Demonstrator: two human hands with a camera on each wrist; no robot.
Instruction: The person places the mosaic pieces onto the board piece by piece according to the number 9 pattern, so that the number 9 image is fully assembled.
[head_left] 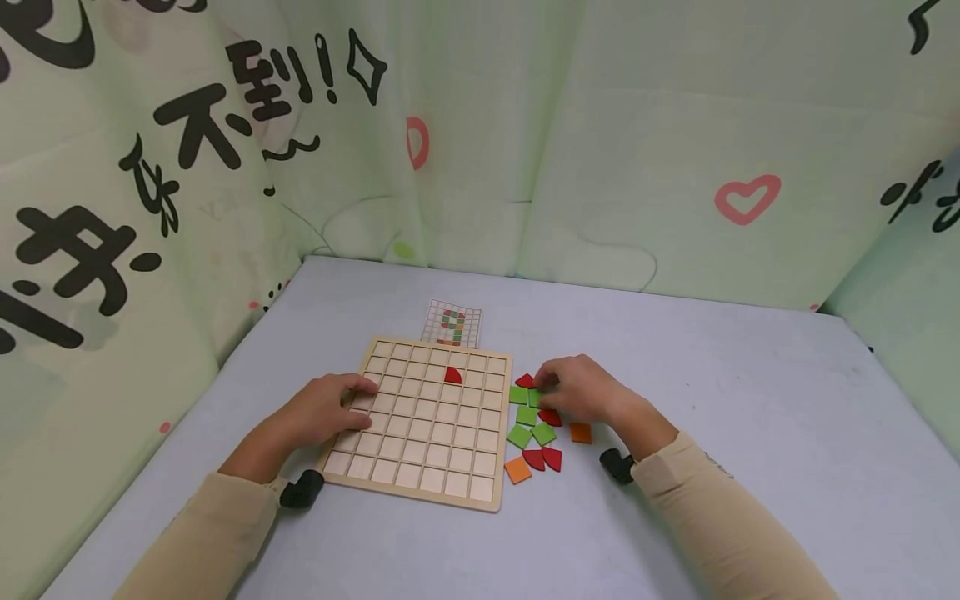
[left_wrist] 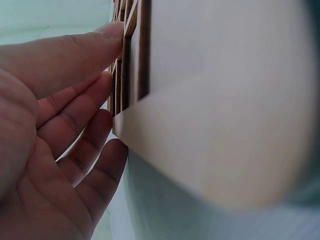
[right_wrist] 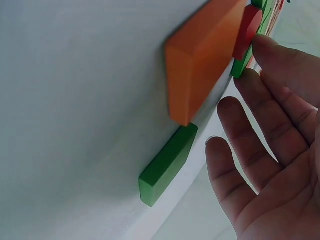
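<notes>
A wooden grid board point(head_left: 420, 454) lies on the table with a red quarter-circle tile point(head_left: 453, 376) in one upper cell. My left hand point(head_left: 322, 410) grips the board's left edge, thumb on top and fingers at the side in the left wrist view. To the right of the board, my right hand point(head_left: 583, 390) pinches a green square tile point(head_left: 535, 398) among the loose pieces, and its palm side covers part of them. A red tile point(right_wrist: 248, 32) is close by its thumb. An orange square tile point(right_wrist: 207, 60) and another green tile point(right_wrist: 169, 164) lie nearer the right wrist camera.
A printed pattern card point(head_left: 453, 321) lies just behind the board. Several green tiles point(head_left: 519, 435), red tiles point(head_left: 533, 459) and an orange tile point(head_left: 517, 470) are scattered along the board's right side. Printed curtains point(head_left: 630, 150) surround the white table point(head_left: 720, 392).
</notes>
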